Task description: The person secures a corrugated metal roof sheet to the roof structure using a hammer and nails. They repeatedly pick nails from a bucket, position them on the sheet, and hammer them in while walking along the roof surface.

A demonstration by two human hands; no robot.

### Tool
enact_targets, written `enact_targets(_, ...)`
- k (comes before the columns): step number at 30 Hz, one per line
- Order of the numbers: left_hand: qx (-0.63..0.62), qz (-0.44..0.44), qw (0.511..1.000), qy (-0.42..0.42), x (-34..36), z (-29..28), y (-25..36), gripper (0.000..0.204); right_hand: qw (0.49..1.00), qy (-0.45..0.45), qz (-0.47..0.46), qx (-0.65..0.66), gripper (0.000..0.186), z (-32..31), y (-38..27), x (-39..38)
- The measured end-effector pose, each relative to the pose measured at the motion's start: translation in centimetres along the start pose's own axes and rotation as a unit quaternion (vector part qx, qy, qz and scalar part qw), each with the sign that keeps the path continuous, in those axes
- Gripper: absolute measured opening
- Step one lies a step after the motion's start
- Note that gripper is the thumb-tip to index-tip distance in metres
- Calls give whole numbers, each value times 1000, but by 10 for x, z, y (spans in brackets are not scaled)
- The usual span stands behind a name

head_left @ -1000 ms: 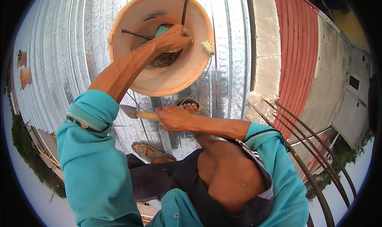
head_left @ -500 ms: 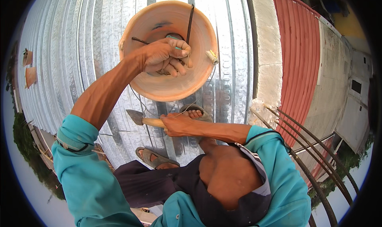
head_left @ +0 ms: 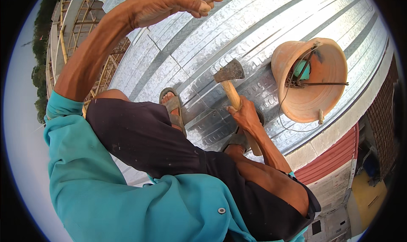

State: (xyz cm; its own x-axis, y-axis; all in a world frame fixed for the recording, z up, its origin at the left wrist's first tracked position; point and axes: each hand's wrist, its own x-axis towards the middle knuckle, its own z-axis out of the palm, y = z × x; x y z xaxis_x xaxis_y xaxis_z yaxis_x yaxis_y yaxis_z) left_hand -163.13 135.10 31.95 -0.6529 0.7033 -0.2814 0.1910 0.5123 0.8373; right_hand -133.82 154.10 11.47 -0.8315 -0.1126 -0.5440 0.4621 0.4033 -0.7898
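1. Biggest thing here is the ribbed silver metal sheeting (head_left: pixel 263 13), running under pretty much everything the hands are busy with.
2. Next up, the orange-tan bucket (head_left: pixel 330 66), mouth facing the camera. It's at about 2 o'clock from the right hand, close by, and roughly 4 o'clock from the left, well apart.
3. Then the hatchet (head_left: pixel 230 87), wooden handle and a dark, worn metal head. The head points to about 11 o'clock from the right hand, and the handle's butt pokes out around 5.
4. Couple of rusty metal rods (head_left: pixel 328 84) in the bucket, one reaching to 3 o'clock past the rim, the other leaning toward 1.
5. Left hand (head_left: pixel 169 4): up near 11 o'clock, raised, half open with fingers loosely curled. Can't tell if it's pinching anything.
6. Right hand (head_left: pixel 247 115): wrapped firmly round the hatchet handle.
7. Smallest bit, a teal object (head_left: pixel 298 67) inside the bucket, partly behind a rod.
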Motion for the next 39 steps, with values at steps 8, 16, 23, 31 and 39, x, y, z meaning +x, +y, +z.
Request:
enact_targets(8, -55, -131, 950, 280, -176, 100, -257, 26, 989, -94, 47, -100, 46, 12, -52, 20)
enact_targets(16, -158, -110, 965, 178, -178, 162, -336, 16, 943, -202, 66, -256, 37, -7, -168, 54)
enact_targets(23, -188, -6, 974, 124, -178, 159, -349, 9, 832, -206, -203, -473, 34, -33, -230, 121)
enact_targets(31, -109, 25, 993, 41, -175, 148, -356, 12, 712, -269, -346, -549, 36, -44, -188, 194)
enact_targets(39, -9, 114, 993, 38, -172, 148, -360, 14, 703, -318, -335, -540, 40, -31, -149, 192)
